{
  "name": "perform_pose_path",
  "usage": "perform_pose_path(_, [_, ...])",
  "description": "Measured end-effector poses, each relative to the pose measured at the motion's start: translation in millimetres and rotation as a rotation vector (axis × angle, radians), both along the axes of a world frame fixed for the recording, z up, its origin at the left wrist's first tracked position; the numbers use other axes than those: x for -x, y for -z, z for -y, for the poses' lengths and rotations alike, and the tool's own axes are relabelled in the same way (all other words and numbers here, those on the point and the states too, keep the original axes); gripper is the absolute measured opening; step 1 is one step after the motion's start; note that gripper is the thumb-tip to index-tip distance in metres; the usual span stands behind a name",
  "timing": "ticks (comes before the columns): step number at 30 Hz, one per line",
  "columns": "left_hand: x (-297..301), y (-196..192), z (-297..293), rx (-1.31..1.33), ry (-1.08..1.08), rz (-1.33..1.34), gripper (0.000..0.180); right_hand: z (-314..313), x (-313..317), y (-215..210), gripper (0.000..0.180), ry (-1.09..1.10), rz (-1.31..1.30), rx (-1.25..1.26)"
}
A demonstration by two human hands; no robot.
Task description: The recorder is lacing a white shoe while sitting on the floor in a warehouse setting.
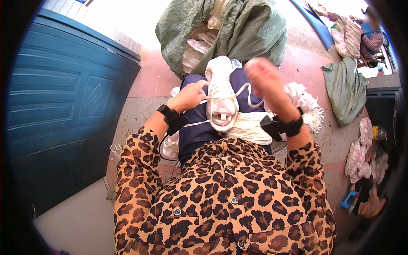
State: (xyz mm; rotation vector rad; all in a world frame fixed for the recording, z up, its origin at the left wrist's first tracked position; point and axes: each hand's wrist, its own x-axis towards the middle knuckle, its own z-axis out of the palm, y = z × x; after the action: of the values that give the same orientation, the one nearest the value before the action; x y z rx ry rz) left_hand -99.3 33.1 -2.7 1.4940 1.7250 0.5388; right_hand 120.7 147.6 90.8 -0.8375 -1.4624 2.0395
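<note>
A white sneaker (222, 91) lies lengthwise on my lap, its heel toward me and its toe pointing away. White shoelace (242, 88) crosses its upper and loops loosely to the right. My left hand (192, 95) is at the shoe's left side, fingers closed on the lace there. Raised to the right of the shoe, my right hand (265, 78) is blurred by motion; its fingers look curled in, and what they hold cannot be made out. A bundle of cream laces (250, 127) lies across my right thigh, beneath the right wrist.
A large green woven sack (261, 32) with white items inside stands just past my knees. White shoes (299, 95) with loose laces lie at my right. A blue door (72, 89) is at the left. Another green sack (346, 91) and a seated person (370, 40) are at the far right.
</note>
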Motion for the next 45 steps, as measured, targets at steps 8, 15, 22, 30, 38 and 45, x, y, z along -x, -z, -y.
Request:
perform_pose_path(8, [-2,-17,6,0.170,-0.244,0.280,0.041,66,41,112,0.020,-0.253,0.561,-0.834])
perform_pose_path(15, [-3,-26,3,0.252,-0.418,0.411,0.036,68,59,101,0.012,-0.479,0.757,-1.097])
perform_pose_path(22, [2,-22,10,0.303,-0.531,0.667,0.034,9,19,31,0.016,-0.431,-0.022,0.174])
perform_pose_path(30, [-22,-27,-18,-0.157,0.014,0.127,0.031,-23,-29,-64,0.010,-0.338,-0.862,0.047])
perform_pose_path(38, [-46,-58,-47,0.049,0.444,0.519,0.032,-23,-2,-72,0.012,-0.463,-0.850,0.046])
perform_pose_path(45, [24,-58,-20,-0.020,-0.420,1.162,0.015,-60,-47,-71,0.024,0.429,-0.522,0.215])
